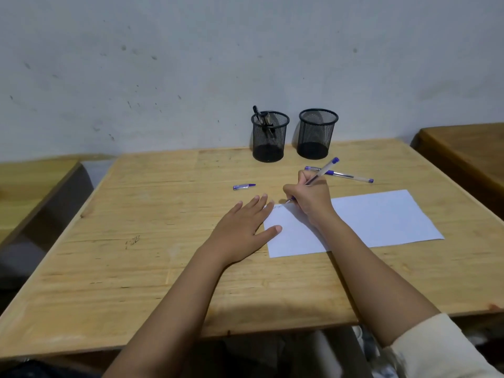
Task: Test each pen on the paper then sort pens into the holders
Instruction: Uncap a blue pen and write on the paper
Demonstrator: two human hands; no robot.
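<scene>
My right hand [309,197] grips a clear blue pen [326,169], its tip touching the top left corner of a white paper sheet [381,219] beside a short scribble. My left hand [242,230] lies flat with fingers spread on the paper's left edge, holding nothing. A blue pen cap [244,186] lies on the wood left of my right hand. Two more blue pens [351,176] lie behind my right hand. Against the wall stand two black mesh holders: the left holder [269,137] contains dark pens, the right holder [317,134] looks empty.
The wooden table [136,227] ends at a grey marked wall. Another wooden table [469,148] stands at the right, and a lower wooden surface [27,186] at the left. A cream sleeve covers my right upper forearm.
</scene>
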